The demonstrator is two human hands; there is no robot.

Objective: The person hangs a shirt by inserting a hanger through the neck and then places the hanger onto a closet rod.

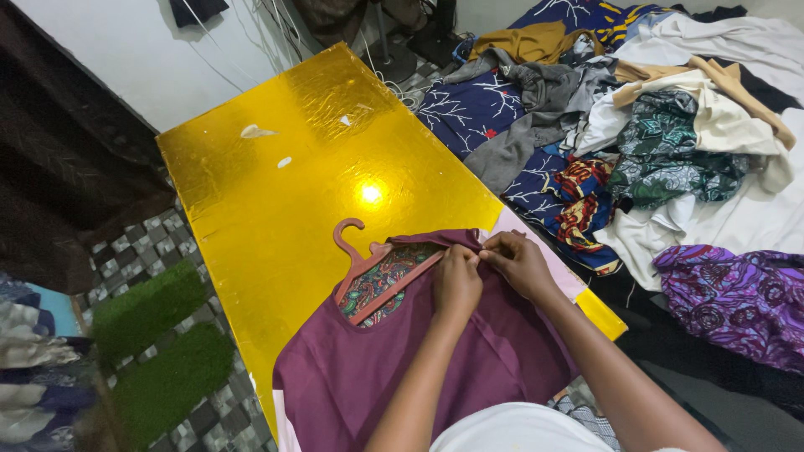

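A maroon garment (435, 360) lies on a shiny yellow table (285, 192), hung on a reddish-pink plastic hanger (356, 251) whose hook points away from me. A patterned lining shows inside the neck opening. My left hand (456, 280) and my right hand (519, 261) sit side by side at the garment's right shoulder, both pinching the maroon cloth near the neckline.
A heap of mixed clothes (662, 142) covers a bed on the right, with a purple patterned piece (737, 297) nearest. Dark curtain (59, 167) hangs at the left. Green mats (159, 343) lie on the tiled floor. Cables trail behind the table.
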